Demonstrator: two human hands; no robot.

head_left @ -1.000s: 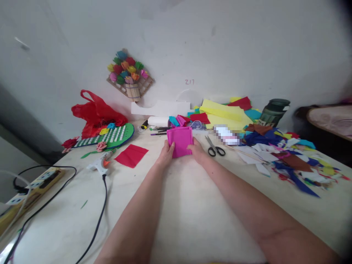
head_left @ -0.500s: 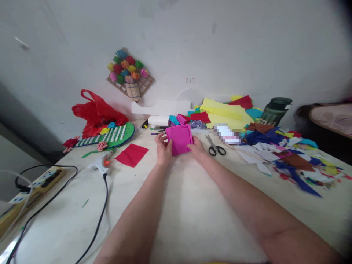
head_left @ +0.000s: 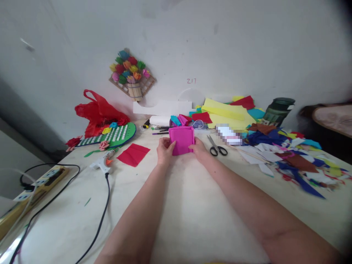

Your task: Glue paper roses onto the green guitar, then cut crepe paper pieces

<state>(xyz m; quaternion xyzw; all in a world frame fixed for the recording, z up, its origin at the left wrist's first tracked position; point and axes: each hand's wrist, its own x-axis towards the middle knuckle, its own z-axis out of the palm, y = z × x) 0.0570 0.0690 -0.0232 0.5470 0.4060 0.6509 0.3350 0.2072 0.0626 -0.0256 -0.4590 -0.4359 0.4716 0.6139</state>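
A folded magenta felt piece point(head_left: 182, 139) lies on the pale table point(head_left: 187, 205), far from me. My left hand point(head_left: 165, 151) grips its lower left corner, thumb on top and fingers curled. My right hand point(head_left: 198, 150) pinches the lower right edge. Both forearms stretch forward across the table. Black scissors point(head_left: 218, 147) lie just right of my right hand. A red felt square point(head_left: 133, 154) lies to the left.
A glue gun point(head_left: 103, 162) with a black cord and a power strip point(head_left: 38, 183) lie at the left. Behind stand a red plastic bag point(head_left: 100, 114), a green board point(head_left: 115, 134), stacked coloured sheets point(head_left: 225, 113) and a dark jar point(head_left: 277, 111). Felt scraps point(head_left: 291, 157) cover the right side.
My left hand shifted its hold on the magenta piece's left corner, with the thumb now lying over the top. The piece stays in much the same spot on the table.
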